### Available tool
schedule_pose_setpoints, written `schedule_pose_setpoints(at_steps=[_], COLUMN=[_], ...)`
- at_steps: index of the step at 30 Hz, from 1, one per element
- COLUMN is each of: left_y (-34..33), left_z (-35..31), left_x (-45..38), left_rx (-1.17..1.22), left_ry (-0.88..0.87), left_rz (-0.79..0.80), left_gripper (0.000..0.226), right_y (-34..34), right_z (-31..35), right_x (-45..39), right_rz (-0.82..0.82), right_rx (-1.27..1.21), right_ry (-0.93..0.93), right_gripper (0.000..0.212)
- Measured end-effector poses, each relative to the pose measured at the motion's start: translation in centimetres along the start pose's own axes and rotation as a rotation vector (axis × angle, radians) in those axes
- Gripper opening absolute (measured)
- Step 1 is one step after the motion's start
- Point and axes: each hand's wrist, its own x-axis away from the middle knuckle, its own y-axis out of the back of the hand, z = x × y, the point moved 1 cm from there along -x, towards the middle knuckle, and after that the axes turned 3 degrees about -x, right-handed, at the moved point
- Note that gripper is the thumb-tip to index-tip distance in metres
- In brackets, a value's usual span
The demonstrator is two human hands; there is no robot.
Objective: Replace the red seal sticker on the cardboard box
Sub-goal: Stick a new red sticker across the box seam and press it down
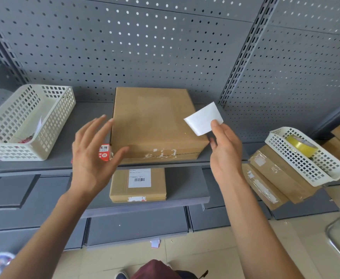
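A brown cardboard box (155, 121) lies flat on the grey shelf (50, 166), with white torn sticker residue along its front seam. A red seal sticker (104, 153) with white characters hangs at the box's front left corner, stuck to the fingers of my left hand (92, 156), whose fingers are spread apart. My right hand (224, 150) pinches a white backing paper (203, 118) between thumb and fingers, above the box's right edge.
A white lattice basket (24, 121) with red stickers inside stands at the left. A second white basket (304, 156) holding a yellow tape roll (301, 144) rests on stacked boxes at the right. Another labelled box (138, 184) lies on the lower shelf.
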Motion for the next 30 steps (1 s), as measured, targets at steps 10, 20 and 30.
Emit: schedule_pose_setpoints(at_steps=[10,20,30], left_y=[-0.6,1.1,3.3], left_z=[-1.4,-3.0,-5.7], left_x=[4.0,2.7,-2.4], left_rx=[0.096,0.197,0.314], left_ry=[0.375,0.278,0.153], left_rz=[0.062,0.006,-0.098], left_gripper=[0.053,0.058,0.065], right_y=[-0.1,-0.1,-2.8], right_z=[-1.4,1.1,7.2], right_x=[2.1,2.2,0.4], right_rz=[0.059,0.127,0.156], right_rx=[-0.037,-0.021,-0.048], right_ry=[-0.100,0.050,0.237], right_gripper=[0.017,0.011,0.010])
